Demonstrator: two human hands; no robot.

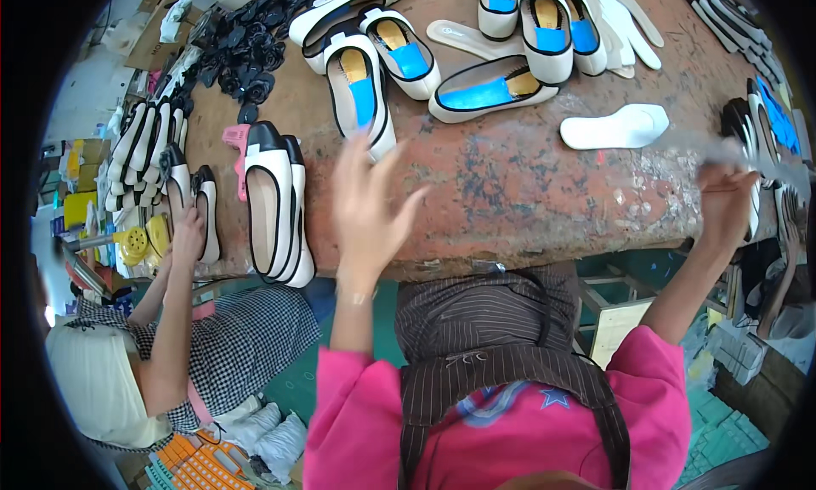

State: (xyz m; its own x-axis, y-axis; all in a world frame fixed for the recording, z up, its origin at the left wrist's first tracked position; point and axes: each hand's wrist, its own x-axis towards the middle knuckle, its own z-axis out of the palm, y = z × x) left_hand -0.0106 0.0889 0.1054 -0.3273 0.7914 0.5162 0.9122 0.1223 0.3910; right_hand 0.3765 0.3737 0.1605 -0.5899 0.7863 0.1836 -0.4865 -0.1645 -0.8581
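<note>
My left hand [371,208] is raised over the table, fingers spread and slightly blurred, with nothing in it. Its fingertips overlap the heel of a white flat shoe [355,90] with black trim and a blue patch inside; whether they touch I cannot tell. Far out to the right, my right hand [728,184] has its fingers curled at the table edge. A pale, motion-smeared thin thing [778,169] runs by its fingertips, too blurred to name. Between the hands, toward the back, a white insole [616,127] lies flat on the table.
More white flats [493,89] and loose insoles [627,24] lie at the back. Black fabric flowers [246,52] are heaped back left. A pink glue gun [236,146] sits beside stacked flats [270,209]. At left, a co-worker's hand [189,231] touches a shoe. Shoes line the right edge.
</note>
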